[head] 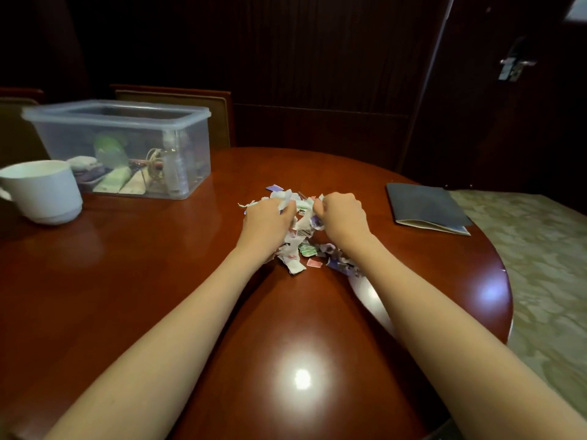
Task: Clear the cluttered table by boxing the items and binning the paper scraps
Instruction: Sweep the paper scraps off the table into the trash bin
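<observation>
Paper scraps (300, 236) lie in a loose heap on the glossy reddish-brown table (158, 281), with white, purple, green and red bits mixed together. Both hands are in this heap, close to each other but not touching, with a tuft of scraps standing in the narrow gap between them. The left hand (268, 217) sits on the heap's left side, knuckles up and fingers curled down round a bunch of scraps. The right hand (341, 215) sits on the heap's right side, closed into a fist round another bunch, and white strips poke out by its thumb. More scraps trail from the heap toward the person, under and between the two wrists, and a few lie just beyond the fingers.

Far to the left of the heap and further back stands a clear plastic box (127, 147). It holds a green object (109, 150), an upright clear bottle (176, 166) and some flat packets (117, 181); its other contents are too blurred to name. A white cup (44, 190) stands just in front of the box's left corner, further from the heap than the box. To the right of the heap, well apart, a dark folder (425, 206) lies flat near the table edge. Behind the heap and to its left, past the box, a chair back (178, 112) shows.
</observation>
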### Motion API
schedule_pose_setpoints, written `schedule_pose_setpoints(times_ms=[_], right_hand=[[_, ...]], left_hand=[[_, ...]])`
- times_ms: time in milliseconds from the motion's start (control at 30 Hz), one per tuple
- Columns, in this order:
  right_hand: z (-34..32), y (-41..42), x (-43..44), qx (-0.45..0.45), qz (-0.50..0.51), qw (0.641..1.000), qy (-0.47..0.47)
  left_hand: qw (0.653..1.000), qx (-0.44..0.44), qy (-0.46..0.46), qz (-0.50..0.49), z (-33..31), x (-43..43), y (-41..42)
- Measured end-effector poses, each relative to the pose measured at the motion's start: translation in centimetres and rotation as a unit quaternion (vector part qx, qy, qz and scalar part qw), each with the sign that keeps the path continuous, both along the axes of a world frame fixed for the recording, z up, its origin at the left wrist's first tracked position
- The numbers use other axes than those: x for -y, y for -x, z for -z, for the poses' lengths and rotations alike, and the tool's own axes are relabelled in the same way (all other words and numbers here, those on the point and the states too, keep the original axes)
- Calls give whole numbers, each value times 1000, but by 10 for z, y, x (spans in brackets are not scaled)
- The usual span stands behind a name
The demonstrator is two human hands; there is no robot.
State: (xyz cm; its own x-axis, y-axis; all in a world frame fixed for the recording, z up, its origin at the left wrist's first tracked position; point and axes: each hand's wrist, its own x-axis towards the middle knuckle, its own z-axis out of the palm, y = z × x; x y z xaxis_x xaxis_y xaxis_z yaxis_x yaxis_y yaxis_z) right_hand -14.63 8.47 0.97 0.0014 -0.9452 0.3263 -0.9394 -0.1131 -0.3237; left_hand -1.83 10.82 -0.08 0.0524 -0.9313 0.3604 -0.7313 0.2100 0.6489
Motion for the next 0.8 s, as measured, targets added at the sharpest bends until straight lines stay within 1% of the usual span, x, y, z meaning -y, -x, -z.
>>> schedule_pose_setpoints(times_ms=[67, 200, 233, 300, 367, 467, 500, 533, 667, 800], right_hand=[[-11, 5, -2, 20, -4, 1000, 10], [-24, 17, -4, 49, 10, 999, 10], [-26, 21, -5, 66, 13, 998, 9], [-28, 27, -5, 112, 24, 993, 5], [-30, 33, -6, 159, 36, 987, 4], [-34, 40, -9, 199, 50, 979, 3], [-35, 42, -10, 200, 53, 978, 4], [-36, 45, -11, 196, 56, 979, 5], [-34, 61, -18, 182, 75, 981, 2], [-29, 87, -28, 170, 111, 979, -10]], left_hand=[[1000, -9, 18, -5, -6, 2, 1], [997, -58, 37, -19, -21, 5, 6], [996, -82, 35, -17, -24, 4, 8], [987, -161, 20, -7, -30, 4, 13], [967, -256, -9, -1, -35, 4, 21], [911, -404, -83, 6, -38, 3, 36], [897, -430, -101, 7, -36, 3, 41], [892, -439, -112, 7, -35, 2, 46], [891, -434, -134, 3, -25, 8, 61], [888, -436, -144, 19, -23, 6, 81]])
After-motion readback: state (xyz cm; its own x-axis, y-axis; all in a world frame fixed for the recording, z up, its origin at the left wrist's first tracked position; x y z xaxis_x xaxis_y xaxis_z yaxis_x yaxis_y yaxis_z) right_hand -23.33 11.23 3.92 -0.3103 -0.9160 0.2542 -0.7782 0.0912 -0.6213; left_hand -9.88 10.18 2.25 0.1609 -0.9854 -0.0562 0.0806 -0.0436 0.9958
